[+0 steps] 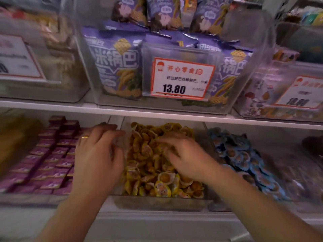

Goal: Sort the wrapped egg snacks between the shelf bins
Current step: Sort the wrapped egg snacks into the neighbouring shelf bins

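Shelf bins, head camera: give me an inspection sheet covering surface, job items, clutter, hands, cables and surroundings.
Surface: white shelf, clear bins side by side.
Job's things: yellow egg snacks heaped in the middle bin; blue egg snacks in the bin to the right.
Clutter: purple packets in the bin to the left.
Hands: left hand at the middle bin's left wall; right hand over the yellow snacks, blurred, grip unclear.
Cables: nothing seen.
Surroundings: purple bags and price card on the shelf above.

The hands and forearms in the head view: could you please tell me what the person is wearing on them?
Both forearms are bare, with no sleeves, gloves or watch in view. The left hand wears a plain gold-coloured ring on one finger. The right hand shows no jewellery, though it is blurred.
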### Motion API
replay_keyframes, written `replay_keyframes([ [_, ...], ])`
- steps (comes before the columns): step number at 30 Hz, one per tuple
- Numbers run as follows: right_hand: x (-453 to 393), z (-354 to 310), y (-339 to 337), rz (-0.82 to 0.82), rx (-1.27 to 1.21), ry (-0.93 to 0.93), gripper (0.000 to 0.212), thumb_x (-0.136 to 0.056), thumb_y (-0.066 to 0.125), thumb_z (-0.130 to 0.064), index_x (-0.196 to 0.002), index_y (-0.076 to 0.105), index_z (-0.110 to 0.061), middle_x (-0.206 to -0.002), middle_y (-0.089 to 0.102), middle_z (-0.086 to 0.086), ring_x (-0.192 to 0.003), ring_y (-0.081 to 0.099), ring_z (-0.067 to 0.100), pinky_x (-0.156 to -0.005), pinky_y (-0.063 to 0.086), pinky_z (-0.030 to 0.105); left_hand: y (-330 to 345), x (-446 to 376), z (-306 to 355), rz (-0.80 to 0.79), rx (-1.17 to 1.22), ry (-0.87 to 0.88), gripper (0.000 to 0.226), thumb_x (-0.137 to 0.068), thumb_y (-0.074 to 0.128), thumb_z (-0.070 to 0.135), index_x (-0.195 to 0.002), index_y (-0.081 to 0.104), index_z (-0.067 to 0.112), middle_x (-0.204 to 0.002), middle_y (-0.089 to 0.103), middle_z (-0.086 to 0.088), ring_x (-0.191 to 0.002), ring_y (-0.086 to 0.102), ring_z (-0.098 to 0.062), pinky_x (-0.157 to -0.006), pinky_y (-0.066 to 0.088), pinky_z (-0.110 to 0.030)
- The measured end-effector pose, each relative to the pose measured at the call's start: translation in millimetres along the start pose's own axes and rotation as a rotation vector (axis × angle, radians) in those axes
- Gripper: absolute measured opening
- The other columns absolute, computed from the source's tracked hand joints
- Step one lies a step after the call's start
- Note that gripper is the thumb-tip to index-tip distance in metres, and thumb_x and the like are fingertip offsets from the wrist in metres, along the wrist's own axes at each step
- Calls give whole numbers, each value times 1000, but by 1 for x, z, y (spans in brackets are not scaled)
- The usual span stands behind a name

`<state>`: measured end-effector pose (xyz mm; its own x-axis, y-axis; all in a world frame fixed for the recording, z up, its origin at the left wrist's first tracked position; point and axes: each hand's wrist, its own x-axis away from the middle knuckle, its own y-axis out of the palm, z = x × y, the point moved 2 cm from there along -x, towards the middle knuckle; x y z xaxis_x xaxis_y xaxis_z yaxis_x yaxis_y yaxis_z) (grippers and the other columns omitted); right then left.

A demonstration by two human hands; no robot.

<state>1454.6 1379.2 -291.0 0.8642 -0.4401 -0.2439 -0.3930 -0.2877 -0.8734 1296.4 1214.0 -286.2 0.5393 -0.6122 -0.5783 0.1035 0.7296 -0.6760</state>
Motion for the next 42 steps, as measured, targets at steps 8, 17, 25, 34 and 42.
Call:
replay_keyframes([
  [8, -97, -1, 111, -446, 479, -54, 58, -94, 41, -57, -146, 43, -33, -164, 16, 3, -150, 8, 34, -118, 5, 58, 9, 10, -21, -201, -31, -30, 26, -93, 56, 23, -117, 60, 15, -112, 62, -6, -95, 61, -32, -78, 51, -43],
  [17, -38, 19, 64, -498, 662, 13, 55, -87, 40, -52, -137, 52, -32, -144, 48, -5, -139, 27, 30, -112, 19, 52, 5, 7, -26, -248, -5, -9, 36, -90, 48, 33, -124, 57, 24, -112, 65, 1, -104, 60, -26, -84, 50, -41],
  [25, -27, -2, 41, -405, 572, 192, 41, -90, 37, -56, -103, 63, -28, -114, 60, 0, -119, 45, 29, -100, 32, 45, 8, 9, -22, -186, 43, -45, 34, -88, 54, 25, -120, 62, 17, -110, 68, -1, -102, 62, -29, -83, 50, -40],
  [34, -125, 38, 91, -387, 336, 249, 69, -93, 43, -56, -155, 25, -32, -160, 26, 6, -144, 25, 33, -116, 22, 54, 15, 11, -24, -116, 36, -54, 34, -85, 54, 22, -118, 62, 16, -107, 70, -1, -101, 62, -29, -82, 51, -39],
  [42, -71, 1, 82, -527, 256, 123, 72, -80, 45, -64, -147, 35, -41, -147, 46, 5, -132, 47, 30, -107, 43, 45, 17, 11, -26, -75, 29, -15, 32, -85, 52, 25, -115, 60, 17, -104, 69, 0, -102, 58, -27, -81, 48, -35],
])
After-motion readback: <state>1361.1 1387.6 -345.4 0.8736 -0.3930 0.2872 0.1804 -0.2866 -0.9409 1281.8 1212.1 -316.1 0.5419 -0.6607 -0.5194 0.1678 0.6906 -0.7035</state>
